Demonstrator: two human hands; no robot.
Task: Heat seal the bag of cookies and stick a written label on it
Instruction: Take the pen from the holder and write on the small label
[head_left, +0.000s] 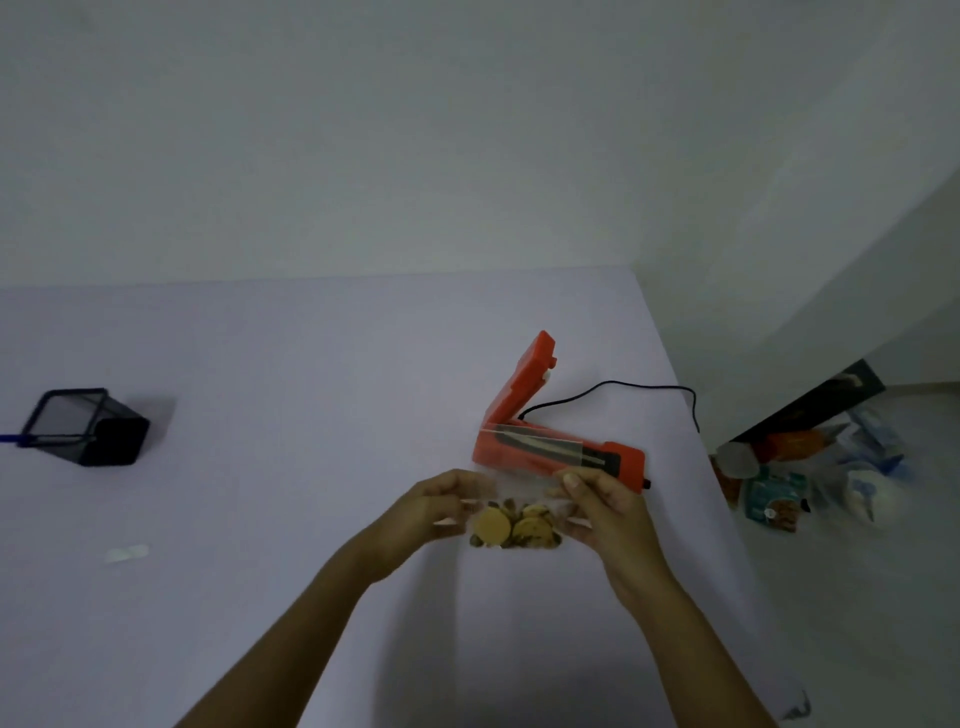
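Seemingly unsealed, the cookie bag (511, 512) is pinched by both hands' grip at the open sealer (550, 441), center frame; labelling remains.

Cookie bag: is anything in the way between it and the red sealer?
No, nothing visible is. Both hands, left and right, hold the cookie bag, and its top edge already lies across the open red sealer, under the raised lid.

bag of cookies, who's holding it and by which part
Both hands hold the clear bag of cookies: left hand pinches its left edge, right hand its right edge, above the cookies.
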